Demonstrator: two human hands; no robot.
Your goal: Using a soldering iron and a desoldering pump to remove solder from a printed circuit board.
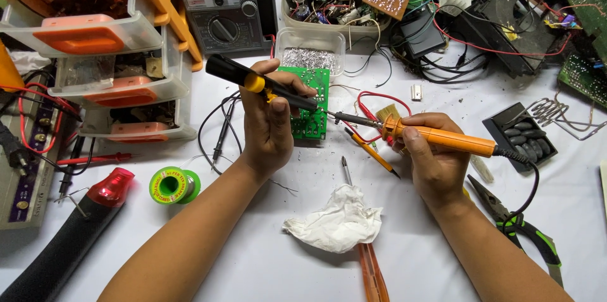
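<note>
- Tissue (335, 225) lies crumpled nearest, between both forearms.
- Clear tub (311, 44) holds silvery bits.
- Left hand (270, 122) grips board (310, 103) and black pump (259, 82).
- Right hand (433, 156) clasps orange iron (436, 138); its axis runs sideways, tip pointing left at board.

Round green-yellow label on solder spool (174, 185), left of wrist.

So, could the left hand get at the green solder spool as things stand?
Probably not without letting go first: the left hand is full, holding a black-and-yellow tool and the green circuit board. The solder spool lies uncovered on the table beside the left forearm, with nothing on top of it.
</note>
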